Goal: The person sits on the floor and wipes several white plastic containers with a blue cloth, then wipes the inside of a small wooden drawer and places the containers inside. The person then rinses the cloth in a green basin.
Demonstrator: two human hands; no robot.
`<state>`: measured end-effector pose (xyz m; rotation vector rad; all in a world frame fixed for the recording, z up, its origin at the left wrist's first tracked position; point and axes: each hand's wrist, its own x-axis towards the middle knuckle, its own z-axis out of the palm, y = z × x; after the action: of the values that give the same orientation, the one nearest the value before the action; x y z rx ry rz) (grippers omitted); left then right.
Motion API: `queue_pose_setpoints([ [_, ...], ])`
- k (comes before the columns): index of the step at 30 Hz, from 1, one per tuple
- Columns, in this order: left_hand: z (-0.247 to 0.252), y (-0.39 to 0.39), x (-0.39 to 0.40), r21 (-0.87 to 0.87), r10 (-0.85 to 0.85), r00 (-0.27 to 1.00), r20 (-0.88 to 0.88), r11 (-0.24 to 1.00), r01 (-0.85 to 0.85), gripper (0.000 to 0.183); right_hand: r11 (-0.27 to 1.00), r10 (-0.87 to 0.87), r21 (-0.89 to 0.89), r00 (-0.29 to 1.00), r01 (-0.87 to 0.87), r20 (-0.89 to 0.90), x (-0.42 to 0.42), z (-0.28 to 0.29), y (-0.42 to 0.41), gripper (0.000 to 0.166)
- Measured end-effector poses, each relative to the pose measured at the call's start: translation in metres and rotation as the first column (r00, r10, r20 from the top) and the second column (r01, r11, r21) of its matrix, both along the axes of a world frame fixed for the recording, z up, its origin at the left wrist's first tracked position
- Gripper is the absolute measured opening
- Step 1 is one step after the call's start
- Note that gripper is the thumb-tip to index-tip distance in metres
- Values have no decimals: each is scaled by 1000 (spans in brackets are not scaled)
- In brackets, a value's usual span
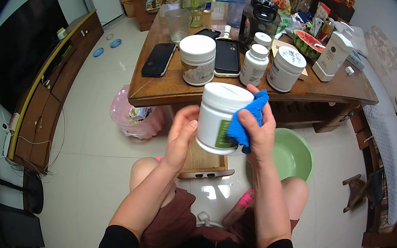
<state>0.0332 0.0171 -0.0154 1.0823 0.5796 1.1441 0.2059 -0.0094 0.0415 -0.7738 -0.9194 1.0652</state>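
A white plastic jar (212,116) with a green label and a white lid is held up in front of the table's near edge. My left hand (180,135) grips its left side, some fingers hidden behind it. In my right hand (262,132) is a blue cloth (245,124), pressed against the jar's right side and covering part of the label. Behind the jar, on the wooden table (165,90), stand a wide white tub (196,62), a small white bottle (254,66) and another white jar (286,71) with writing on its lid.
Phones (158,59) lie on the table near a glass (178,25), a dark jug (259,21), a white pump bottle (333,55) and a cut watermelon (306,44). Below are a pink bin (118,108), a green basin (293,154) and a pulled-out drawer (203,161).
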Motion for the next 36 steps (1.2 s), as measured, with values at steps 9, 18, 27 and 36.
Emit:
queue_pose_setpoints([
  [9, 6, -10, 1, 122, -83, 996, 23, 989, 80, 92, 985, -162, -2, 923, 173, 348, -12, -33, -2, 71],
  [18, -1, -7, -3, -162, 26, 967, 254, 987, 16, 71, 930, -366, 293, 548, 220, 752, -47, -35, -29, 92],
  [27, 5, -17, -9, -172, -142, 914, 381, 960, 221, 82, 939, 310, -100, 934, -330, -178, -29, -24, 8, 57],
  [36, 6, 0, -13, 160, 132, 990, 46, 977, -138, 56, 990, -136, 41, 985, 133, 110, -42, -28, -13, 67],
])
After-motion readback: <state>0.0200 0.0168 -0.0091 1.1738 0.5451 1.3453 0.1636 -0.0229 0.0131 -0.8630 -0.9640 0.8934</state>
